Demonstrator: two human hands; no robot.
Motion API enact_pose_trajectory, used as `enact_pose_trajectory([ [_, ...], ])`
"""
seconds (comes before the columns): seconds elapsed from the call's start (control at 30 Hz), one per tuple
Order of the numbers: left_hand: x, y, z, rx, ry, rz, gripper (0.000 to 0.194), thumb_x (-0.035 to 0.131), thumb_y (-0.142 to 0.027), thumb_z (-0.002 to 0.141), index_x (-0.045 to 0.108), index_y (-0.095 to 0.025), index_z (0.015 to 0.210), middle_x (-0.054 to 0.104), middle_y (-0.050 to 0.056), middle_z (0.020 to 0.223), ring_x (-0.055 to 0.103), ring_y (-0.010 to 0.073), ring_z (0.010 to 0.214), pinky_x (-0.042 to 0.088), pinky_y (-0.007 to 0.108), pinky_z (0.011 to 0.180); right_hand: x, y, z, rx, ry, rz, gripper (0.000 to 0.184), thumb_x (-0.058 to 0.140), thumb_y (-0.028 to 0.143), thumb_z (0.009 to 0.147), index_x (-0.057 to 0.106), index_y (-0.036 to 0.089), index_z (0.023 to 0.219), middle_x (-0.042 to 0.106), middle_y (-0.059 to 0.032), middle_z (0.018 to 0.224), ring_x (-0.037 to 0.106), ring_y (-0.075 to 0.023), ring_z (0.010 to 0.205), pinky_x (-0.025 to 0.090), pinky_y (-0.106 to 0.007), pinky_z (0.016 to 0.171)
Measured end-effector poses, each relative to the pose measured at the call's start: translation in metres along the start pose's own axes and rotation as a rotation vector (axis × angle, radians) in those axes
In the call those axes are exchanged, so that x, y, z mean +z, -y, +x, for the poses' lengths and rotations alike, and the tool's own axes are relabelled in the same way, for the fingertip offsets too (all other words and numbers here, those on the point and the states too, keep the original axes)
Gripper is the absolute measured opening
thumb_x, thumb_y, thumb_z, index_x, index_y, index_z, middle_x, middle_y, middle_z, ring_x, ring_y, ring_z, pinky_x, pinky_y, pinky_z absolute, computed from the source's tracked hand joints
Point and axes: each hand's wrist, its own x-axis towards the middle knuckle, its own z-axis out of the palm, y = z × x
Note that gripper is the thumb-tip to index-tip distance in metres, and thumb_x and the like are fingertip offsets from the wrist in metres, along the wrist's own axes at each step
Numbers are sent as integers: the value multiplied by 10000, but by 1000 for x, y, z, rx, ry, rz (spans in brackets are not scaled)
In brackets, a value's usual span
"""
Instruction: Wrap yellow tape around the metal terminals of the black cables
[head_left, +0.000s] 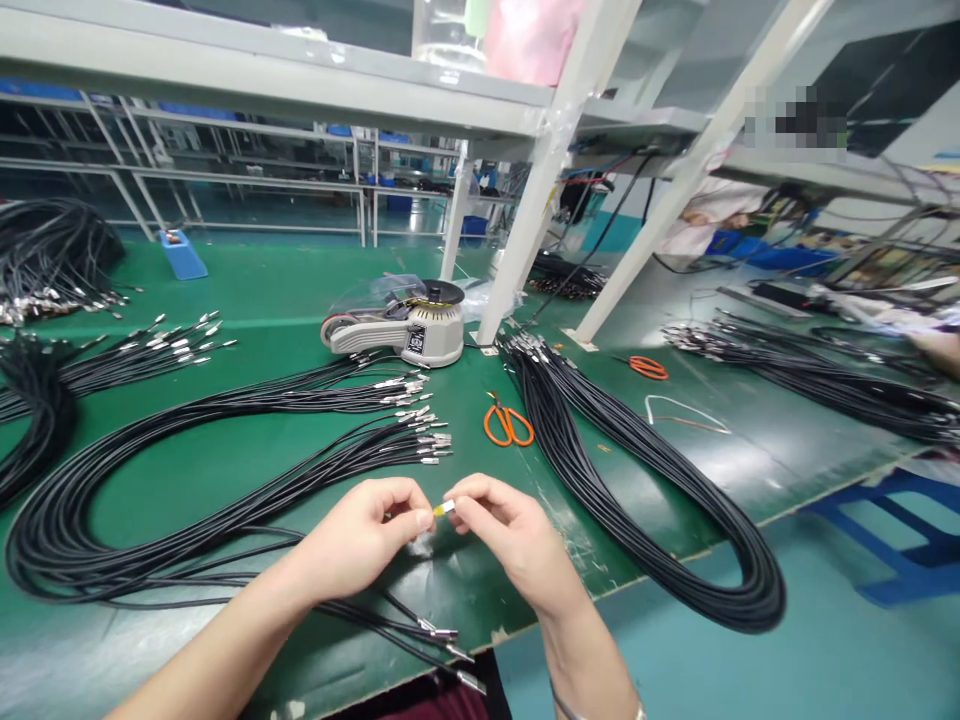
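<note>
Between my two hands is a small cable connector (448,507), silvery-white with a yellow part on its left side. The thumb and forefinger of my left hand (375,525) pinch the yellow end. My right hand (506,525) grips the silvery end with its fingertips. Whether a cable runs on from it inside my left hand is hidden. Just left of the hands lies a curved bundle of black cables (225,410) with metal ends. Several loose cable ends (442,635) stick out below my left wrist, near the table's front edge.
Orange-handled scissors (510,425) lie beyond my hands, with a second orange-handled tool (647,368) farther right. A grey tape dispenser (435,335) stands at the back. Another looped cable bundle (645,510) overhangs the front edge. White posts (525,190) rise from the green table (277,290).
</note>
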Motion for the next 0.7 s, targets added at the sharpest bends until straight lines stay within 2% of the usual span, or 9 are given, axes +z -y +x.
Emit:
enact_pose_trajectory([
  [0.1,7,-2,-2,41,-39,142,155,485,-291,802,558,-173,734,500,-36,650,424,113,627,334,224,593,-3,4,-3,62,-16,-66,180,603,303,781,592,169,662,531,37,607,498,-106,602,426,-223,588],
  [0.2,10,-2,-2,47,1,207,163,468,-296,814,587,-185,813,562,-17,733,471,133,680,357,232,626,-1,3,-6,39,-31,-122,163,582,286,790,586,166,679,544,29,640,503,-107,617,428,-217,587],
  [0.37,15,-2,4,106,32,253,214,469,-284,816,575,-175,666,518,-26,662,472,122,644,352,219,605,-4,8,-12,-11,13,-243,140,554,239,801,599,179,682,574,15,683,527,-115,648,441,-220,611],
  [0.5,19,-1,6,126,104,274,248,467,-299,825,589,-167,654,500,-28,646,469,117,634,353,214,605,-13,12,-13,49,110,-270,111,588,229,769,613,181,671,596,16,681,535,-120,645,434,-223,601],
  [0.6,10,1,2,79,161,254,295,423,-344,856,636,-174,746,588,-3,711,526,137,688,400,225,667,-15,6,-13,114,107,-215,134,590,250,763,611,175,654,589,25,634,525,-119,612,419,-223,573],
  [0.7,-8,8,-9,63,35,328,304,426,-383,861,649,-217,985,652,31,983,562,179,915,395,262,843,-13,-2,-12,139,24,-178,164,593,281,759,601,168,640,563,35,604,505,-112,579,400,-223,555],
])
